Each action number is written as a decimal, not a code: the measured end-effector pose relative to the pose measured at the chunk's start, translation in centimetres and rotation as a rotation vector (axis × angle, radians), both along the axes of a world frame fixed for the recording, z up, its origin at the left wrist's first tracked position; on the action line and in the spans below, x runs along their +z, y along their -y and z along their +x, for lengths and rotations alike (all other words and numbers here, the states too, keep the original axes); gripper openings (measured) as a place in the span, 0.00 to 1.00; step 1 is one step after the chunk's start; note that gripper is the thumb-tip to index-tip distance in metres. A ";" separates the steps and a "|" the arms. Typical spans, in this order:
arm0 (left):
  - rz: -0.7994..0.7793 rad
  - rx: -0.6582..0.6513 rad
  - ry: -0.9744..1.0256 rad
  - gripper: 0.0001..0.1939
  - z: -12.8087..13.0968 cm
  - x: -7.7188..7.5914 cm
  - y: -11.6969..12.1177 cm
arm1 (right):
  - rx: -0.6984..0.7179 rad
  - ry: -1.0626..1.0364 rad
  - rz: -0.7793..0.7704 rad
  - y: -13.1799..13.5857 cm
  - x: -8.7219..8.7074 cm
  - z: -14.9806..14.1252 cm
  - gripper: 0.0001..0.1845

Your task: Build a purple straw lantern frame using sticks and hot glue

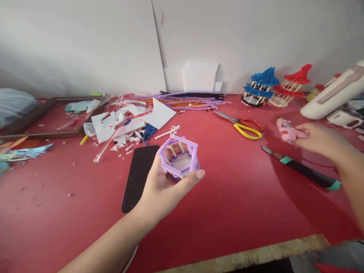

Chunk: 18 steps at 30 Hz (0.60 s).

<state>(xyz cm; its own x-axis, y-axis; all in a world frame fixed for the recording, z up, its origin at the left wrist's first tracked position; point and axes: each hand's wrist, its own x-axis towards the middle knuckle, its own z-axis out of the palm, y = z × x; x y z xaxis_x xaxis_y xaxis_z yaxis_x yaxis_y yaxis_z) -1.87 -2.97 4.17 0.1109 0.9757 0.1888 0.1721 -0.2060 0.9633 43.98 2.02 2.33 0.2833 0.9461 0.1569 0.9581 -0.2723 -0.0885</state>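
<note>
In my left hand (pixel 163 185) is a small pavilion model (pixel 179 172), its fingers and thumb wrapped round the side. The model has a purple pipe-cleaner hexagon on top, pale short sticks as posts and a light base inside. Over at the right, my right hand (pixel 315 136) grips a small pink glue gun (pixel 287 132) by one end, close to the tabletop. Just below that hand lies a utility knife (pixel 307 172) with a black and green handle, blade out. Scissors (pixel 241 127) with yellow and red handles lie open between the two hands.
A black phone (pixel 139 178) lies beside my left hand. Paper scraps (pixel 125 123) and pipe cleaners (pixel 187 101) are heaped at the back. Blue (pixel 260 87) and red (pixel 292 87) pavilion models stand back right, near a white bottle (pixel 332 91) and mug (pixel 345 117). A brown frame (pixel 45 134) is left.
</note>
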 end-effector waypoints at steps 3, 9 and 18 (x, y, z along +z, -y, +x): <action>0.085 -0.052 -0.013 0.23 0.0 -0.8 0.3 | -0.005 0.034 0.032 -0.4 -0.5 -1.3 0.10; 0.239 -0.061 -0.114 0.32 -0.1 -2.1 0.7 | 0.459 -0.234 0.487 3.4 2.6 -15.9 0.15; 0.357 -0.098 -0.289 0.31 -0.2 -1.2 0.7 | 0.632 -1.366 0.170 6.9 1.5 -25.5 0.04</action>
<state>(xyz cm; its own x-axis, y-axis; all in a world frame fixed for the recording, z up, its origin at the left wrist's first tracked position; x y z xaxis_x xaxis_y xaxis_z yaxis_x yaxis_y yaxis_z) -2.09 -3.71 2.95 0.2965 0.8374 0.4591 0.3857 -0.5448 0.7446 18.45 -4.89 3.80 -0.1359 0.9627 0.2341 0.0691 0.2449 -0.9671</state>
